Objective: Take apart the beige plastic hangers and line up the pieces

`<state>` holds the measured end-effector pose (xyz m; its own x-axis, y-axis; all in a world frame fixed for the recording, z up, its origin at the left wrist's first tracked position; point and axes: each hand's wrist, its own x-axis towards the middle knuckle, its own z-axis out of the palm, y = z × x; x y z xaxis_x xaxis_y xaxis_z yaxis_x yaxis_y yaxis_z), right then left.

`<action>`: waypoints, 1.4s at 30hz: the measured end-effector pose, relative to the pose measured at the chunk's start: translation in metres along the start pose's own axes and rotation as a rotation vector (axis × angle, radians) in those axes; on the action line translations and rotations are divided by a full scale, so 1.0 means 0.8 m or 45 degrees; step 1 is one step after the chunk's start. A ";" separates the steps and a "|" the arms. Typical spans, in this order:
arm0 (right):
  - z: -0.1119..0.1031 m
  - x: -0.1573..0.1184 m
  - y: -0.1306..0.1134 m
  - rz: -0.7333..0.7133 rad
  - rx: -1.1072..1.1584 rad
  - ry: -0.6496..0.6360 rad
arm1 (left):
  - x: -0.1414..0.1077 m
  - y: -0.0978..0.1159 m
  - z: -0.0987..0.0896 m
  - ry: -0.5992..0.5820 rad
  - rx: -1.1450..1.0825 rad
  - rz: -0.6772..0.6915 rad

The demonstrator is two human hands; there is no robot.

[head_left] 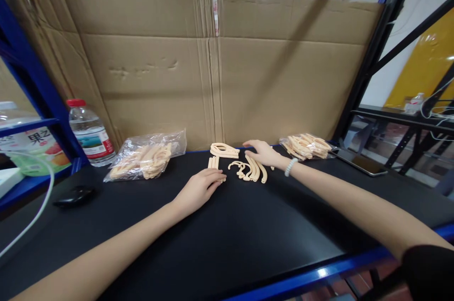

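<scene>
Head view: pale curved strips (254,171) lie fanned on the matte black bench (213,239). Left of them, the left hand (196,190), fingers close together, touches straight strips (213,162), pinch unclear; over the curved strips' far ends, the right hand (265,154) has parted fingers.

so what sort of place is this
Probably a makeshift workstation in a workshop or storeroom, though the view doesn't settle which. Blue metal rack posts frame it, and large brown cardboard panels stand behind the flat black tabletop.
</scene>
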<state>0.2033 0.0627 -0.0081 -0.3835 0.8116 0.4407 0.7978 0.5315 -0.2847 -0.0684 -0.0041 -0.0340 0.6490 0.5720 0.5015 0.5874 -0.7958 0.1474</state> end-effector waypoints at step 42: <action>-0.060 -0.085 0.009 0.491 1.671 0.577 | 0.079 0.056 0.035 -0.116 0.033 -0.071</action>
<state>0.2573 -0.0002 0.0006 0.1303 0.9406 0.3137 -0.2761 0.3383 -0.8996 0.0126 0.0019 -0.0195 0.6556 0.6320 0.4133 0.6354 -0.7574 0.1502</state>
